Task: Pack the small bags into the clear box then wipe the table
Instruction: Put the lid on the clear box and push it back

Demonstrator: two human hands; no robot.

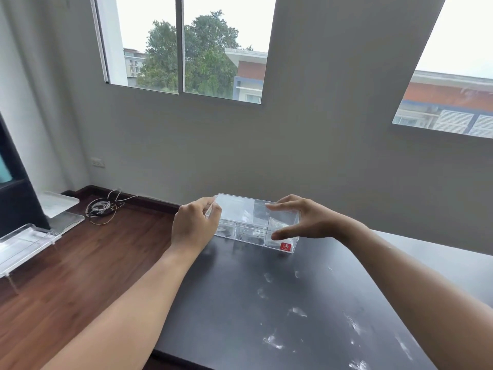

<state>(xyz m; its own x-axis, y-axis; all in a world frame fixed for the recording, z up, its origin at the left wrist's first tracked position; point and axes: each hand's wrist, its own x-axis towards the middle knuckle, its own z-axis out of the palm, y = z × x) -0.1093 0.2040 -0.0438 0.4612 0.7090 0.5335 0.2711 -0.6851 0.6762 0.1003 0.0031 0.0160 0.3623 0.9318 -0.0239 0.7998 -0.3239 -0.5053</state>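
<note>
A clear plastic box (253, 222) with inner dividers and a red sticker stands at the far edge of the black table (266, 303). Its clear lid lies on top. Small clear bags show faintly through the walls, blurred. My left hand (193, 225) grips the box's left end, fingers curled around the lid corner. My right hand (304, 221) is spread at the right end, fingertips on the lid and thumb against the front wall. White smudges (298, 312) dot the tabletop nearer to me.
A grey wall with windows rises right behind the table. On the wooden floor to the left lie a coil of cables (100, 208) and clear acrylic stands (24, 243). A dark cabinet (13, 196) stands at the far left.
</note>
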